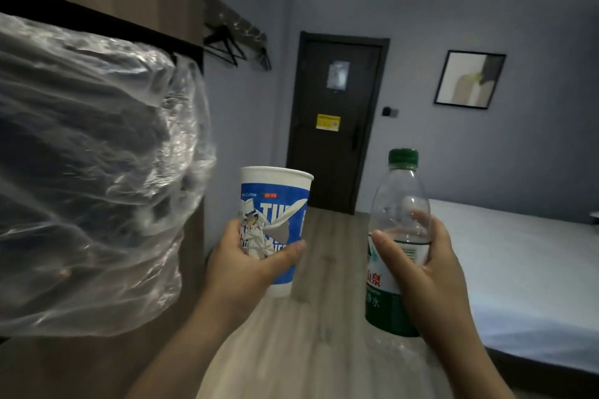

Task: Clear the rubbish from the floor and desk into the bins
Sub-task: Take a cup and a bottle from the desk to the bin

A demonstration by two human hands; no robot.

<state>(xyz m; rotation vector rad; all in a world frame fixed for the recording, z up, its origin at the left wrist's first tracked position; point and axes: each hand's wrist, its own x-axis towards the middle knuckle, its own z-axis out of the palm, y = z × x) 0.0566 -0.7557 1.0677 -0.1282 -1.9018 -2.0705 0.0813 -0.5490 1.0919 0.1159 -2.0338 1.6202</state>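
Note:
My left hand (249, 266) grips a blue and white paper cup (278, 204) with a cartoon figure printed on it, held upright at chest height. My right hand (428, 272) holds a clear plastic water bottle (397, 204) with a green cap and a green label, also upright. Both are raised in front of me, a little apart. No bin is in view.
A bulky bundle wrapped in clear plastic (87, 172) hangs on the left against a wooden wardrobe. A bed with a blue-grey sheet (518, 275) fills the right. Wooden floor (327, 249) runs between them to a dark door (334, 120). Hangers (227, 45) hang on a wall rack.

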